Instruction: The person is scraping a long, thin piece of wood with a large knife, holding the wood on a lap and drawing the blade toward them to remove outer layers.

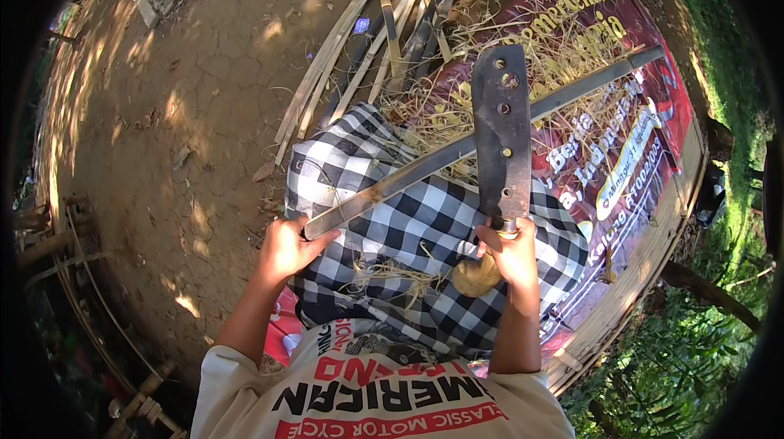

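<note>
over checked cloth (343, 153), left hand (287, 249) round slat (408, 179), right hand (511, 253) round cleaver (494, 133) (handle end)

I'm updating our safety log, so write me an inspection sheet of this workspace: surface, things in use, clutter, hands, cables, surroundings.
Surface: cracked brown earth; printed red banner at right.
Things in use: dark flat strip, slanting across the checked cloth in view; broad dark blade with holes overlaps it, contact unclear.
Clutter: pale shavings on banner and cloth; loose strips bunched beyond the cloth.
Hands: left hand grips the strip's near end; right hand grips the blade's handle.
Cables: nothing seen.
Surroundings: greenery at right.
</note>
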Motion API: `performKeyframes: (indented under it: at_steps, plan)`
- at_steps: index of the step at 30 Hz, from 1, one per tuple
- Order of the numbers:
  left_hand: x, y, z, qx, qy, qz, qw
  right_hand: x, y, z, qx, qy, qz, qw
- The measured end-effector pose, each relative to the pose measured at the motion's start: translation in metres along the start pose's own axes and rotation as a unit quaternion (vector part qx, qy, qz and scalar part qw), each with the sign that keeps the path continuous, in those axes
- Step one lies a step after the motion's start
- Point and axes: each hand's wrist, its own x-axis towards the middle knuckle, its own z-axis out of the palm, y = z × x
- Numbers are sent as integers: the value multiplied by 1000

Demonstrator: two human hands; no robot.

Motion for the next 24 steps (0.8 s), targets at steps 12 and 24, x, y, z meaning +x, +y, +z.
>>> performKeyframes:
  at_steps: [12, 24]
  plan:
    - [1, -11, 4, -47, -14, 13, 999, 0, 3, 21, 63, -19, 78, 995]
    - [6, -8, -4, -43, -46, -4, 998, -2, 13, 28, 51, -66, 90, 992]
